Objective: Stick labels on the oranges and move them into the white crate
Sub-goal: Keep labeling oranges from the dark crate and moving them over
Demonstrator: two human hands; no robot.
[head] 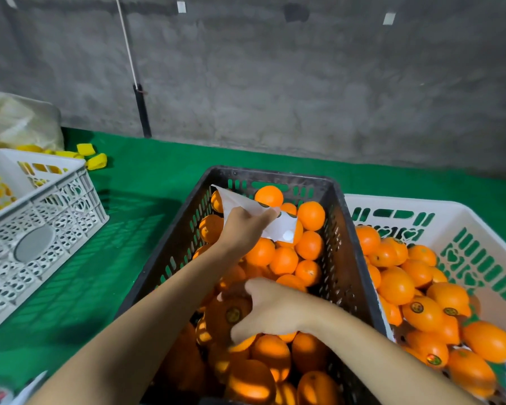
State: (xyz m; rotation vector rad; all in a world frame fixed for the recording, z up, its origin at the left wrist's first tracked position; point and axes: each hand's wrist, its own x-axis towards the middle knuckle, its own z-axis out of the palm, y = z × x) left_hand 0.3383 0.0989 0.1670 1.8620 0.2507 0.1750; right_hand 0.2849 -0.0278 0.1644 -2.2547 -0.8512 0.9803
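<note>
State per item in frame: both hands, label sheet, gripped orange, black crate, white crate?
left hand: pinches label sheet.
label sheet: bent, held over black crate.
right hand: grips gripped orange.
gripped orange: sticker on, over black crate.
black crate: full of unlabelled oranges.
white crate: partly filled, holds labelled oranges.
</note>
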